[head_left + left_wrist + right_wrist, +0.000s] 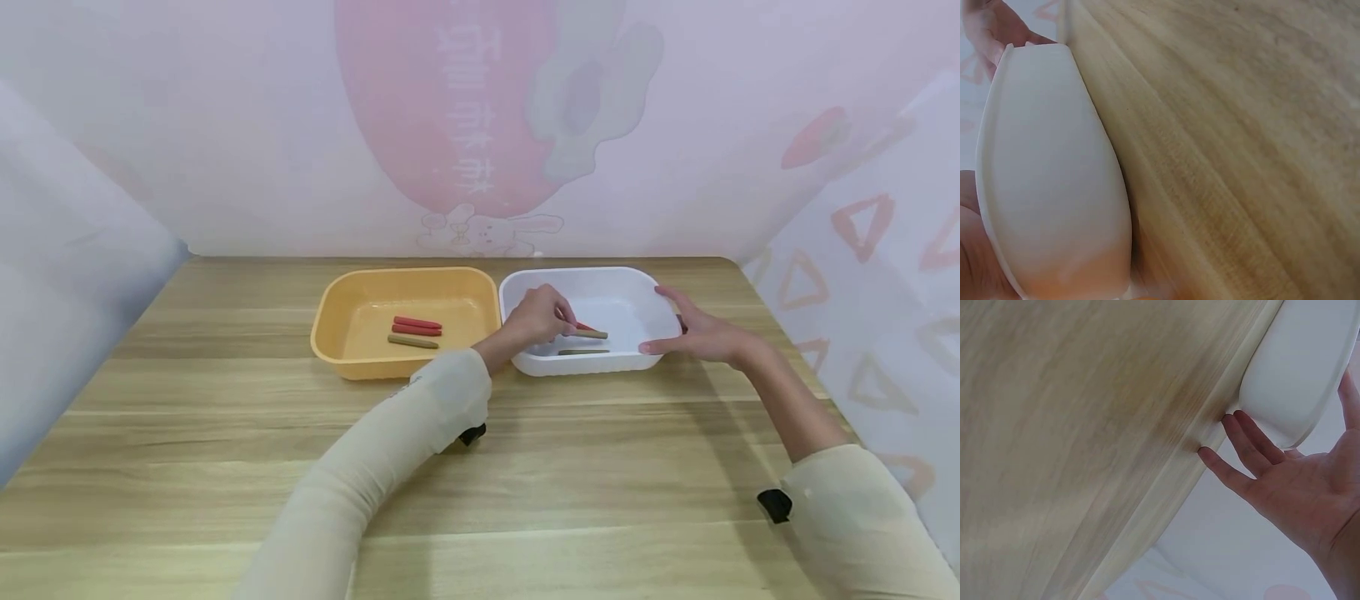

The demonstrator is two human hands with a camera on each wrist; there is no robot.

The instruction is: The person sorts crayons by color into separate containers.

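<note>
A: Table (225, 433), wood grain, two shallow tubs side by side toward the far edge. Yellow tub (337, 321) on the left, white tub (645, 292) on the right, rims just about touching.

B: Contents?

A: Yellow tub: two red sticks (417, 326) lying parallel, one olive stick (412, 342) just nearer than them. White tub: one olive stick (584, 352) flat on the floor near the near wall, untouched.

B: Left hand?

A: Left hand (534, 319) reaches over the white tub's left rim, fingers curled, pinching another olive stick (592, 334) at its left end. A bit of red stick (583, 326) shows just behind it at the fingertips; cannot tell whether the hand grips that too. Cream sleeve (390, 450) runs back across the table.

B: Right hand?

A: Right hand (693, 333) at the white tub's right end. Fingers straight and spread, thumb lying along the near right corner, fingertips on the far right rim. Flat against the tub, not curled round it. Right wrist view agrees: open palm, fingers extended beside the tub's outer wall.

B: Left wrist view?

A: Mostly the white tub's outer wall and bare table, somewhat blurred. Stick not visible there.

B: Surroundings?

A: Pale pink backdrop (480, 125) behind the table, printed with a large red shape; panel with triangles to the right.
</note>
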